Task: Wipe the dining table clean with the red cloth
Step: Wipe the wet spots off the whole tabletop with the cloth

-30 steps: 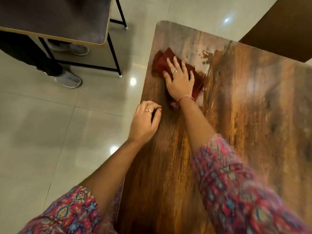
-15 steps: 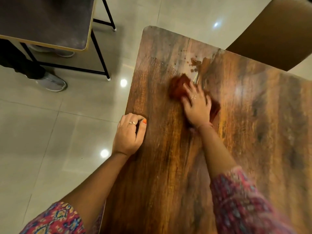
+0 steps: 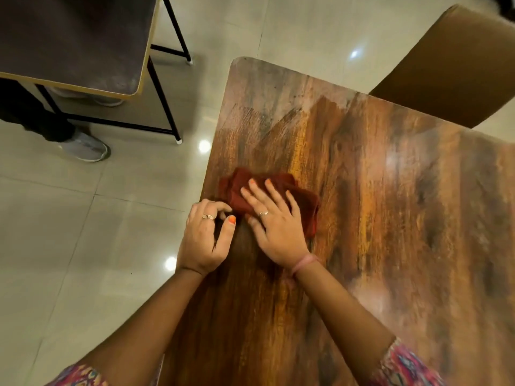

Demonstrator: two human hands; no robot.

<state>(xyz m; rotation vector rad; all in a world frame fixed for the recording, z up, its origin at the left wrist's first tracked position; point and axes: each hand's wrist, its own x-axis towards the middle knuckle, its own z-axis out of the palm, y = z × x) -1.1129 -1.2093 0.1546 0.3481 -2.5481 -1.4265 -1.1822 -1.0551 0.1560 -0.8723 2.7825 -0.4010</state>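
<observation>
Head view, near to far: patterned sleeves (image 3: pixel 404 366) noted at near edge. Left hand (image 3: pixel 204 238) found loosely curled, grasping nothing, resting on left edge of dining table (image 3: pixel 390 218). Right hand (image 3: pixel 274 229) found flat, fingers spread, pressing down on red cloth (image 3: pixel 278 188), not clenched around it. Cloth seen bunched near table's left edge, just beside left hand. Dull haze observed across far corner. Second table (image 3: pixel 83 45), shoe (image 3: pixel 86 149) and chair (image 3: pixel 451 68) recorded beyond.
</observation>
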